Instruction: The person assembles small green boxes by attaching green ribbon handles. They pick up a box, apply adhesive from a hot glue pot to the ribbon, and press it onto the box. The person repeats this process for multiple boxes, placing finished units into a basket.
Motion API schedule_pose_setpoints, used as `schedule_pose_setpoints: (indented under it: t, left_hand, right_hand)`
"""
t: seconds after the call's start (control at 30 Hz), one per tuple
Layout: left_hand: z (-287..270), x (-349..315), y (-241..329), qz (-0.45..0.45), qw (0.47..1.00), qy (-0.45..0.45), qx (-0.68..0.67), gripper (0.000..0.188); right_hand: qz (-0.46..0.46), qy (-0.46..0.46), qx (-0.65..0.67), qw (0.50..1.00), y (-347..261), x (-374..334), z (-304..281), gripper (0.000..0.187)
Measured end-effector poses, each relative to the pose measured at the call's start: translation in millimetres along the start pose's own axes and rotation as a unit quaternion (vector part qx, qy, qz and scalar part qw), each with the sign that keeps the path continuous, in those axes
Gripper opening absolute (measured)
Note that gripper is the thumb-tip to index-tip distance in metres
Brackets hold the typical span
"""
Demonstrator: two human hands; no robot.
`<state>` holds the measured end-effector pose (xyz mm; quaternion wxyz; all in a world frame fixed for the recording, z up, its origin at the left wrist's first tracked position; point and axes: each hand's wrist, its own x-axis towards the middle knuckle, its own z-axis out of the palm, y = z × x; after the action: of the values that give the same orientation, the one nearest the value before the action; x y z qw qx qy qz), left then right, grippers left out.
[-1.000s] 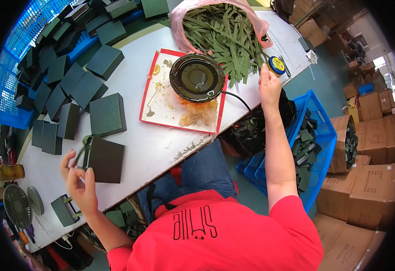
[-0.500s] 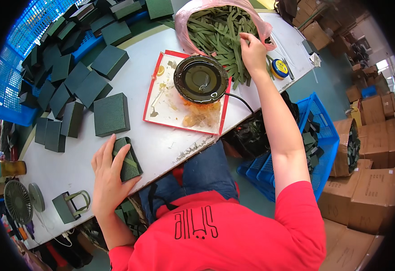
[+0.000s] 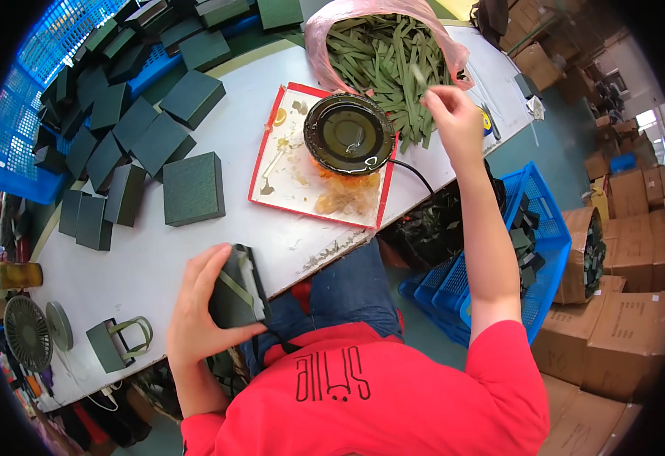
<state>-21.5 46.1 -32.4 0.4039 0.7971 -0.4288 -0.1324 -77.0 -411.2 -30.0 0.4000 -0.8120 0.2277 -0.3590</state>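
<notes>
My left hand (image 3: 194, 308) grips a small dark green box (image 3: 224, 304) at the table's near edge, thumb on one side and fingers on the other. The box is tilted, a green ribbon crosses its face, and a pale edge shows along one side. At the upper right, my right hand (image 3: 460, 125) is pinched, with a blurred, pale ribbon strip (image 3: 418, 74) at its fingertips. Just beyond it, a pink plastic bag (image 3: 319, 49) lies open, full of green ribbon strips (image 3: 393, 57). Between the hands stands a round black pan (image 3: 351, 133) of dark, shiny liquid.
Under the pan is a red-rimmed white tray (image 3: 271, 171) with amber residue; a black cord (image 3: 417, 173) runs off it. Several green boxes (image 3: 193, 190) cover the left side. A small handled box (image 3: 110, 346) and fan (image 3: 27, 333) stand near left. Blue crates (image 3: 537, 205) sit right.
My left hand has lifted and tilted the box, bringing it toward my body. My right hand has drawn back from the ribbon bag, slightly right and nearer me.
</notes>
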Motion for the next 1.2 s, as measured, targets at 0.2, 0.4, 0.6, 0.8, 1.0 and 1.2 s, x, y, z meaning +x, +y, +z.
schedule_pose_setpoints:
  t: [0.2, 0.4, 0.6, 0.8, 1.0, 1.2]
  left_hand:
    - [42, 4, -2, 0.044, 0.86, -0.211, -0.462, 0.144]
    - [84, 32, 35, 0.005, 0.687, -0.344, -0.64, 0.135]
    - [71, 36, 33, 0.033, 0.76, -0.343, -0.551, 0.125]
    - [54, 45, 46, 0.097, 0.861, -0.361, -0.346, 0.116]
    - [59, 38, 44, 0.121, 0.893, -0.34, -0.269, 0.109]
    - [35, 29, 49, 0.08, 0.962, -0.214, -0.148, 0.104]
  right_hand:
    - [0.222, -0.09, 0.192, 0.952, -77, -132, -37, 0.015]
    - [0.286, -0.247, 0.289, 0.88, -104, -221, -25, 0.013]
    - [0.267, -0.271, 0.256, 0.889, -103, -203, -16, 0.023]
    - [0.1, -0.293, 0.187, 0.932, -93, -181, 0, 0.025]
    - [0.225, -0.41, 0.215, 0.857, -113, -177, 5, 0.011]
    - [0.255, -0.269, 0.324, 0.871, -99, -170, 6, 0.016]
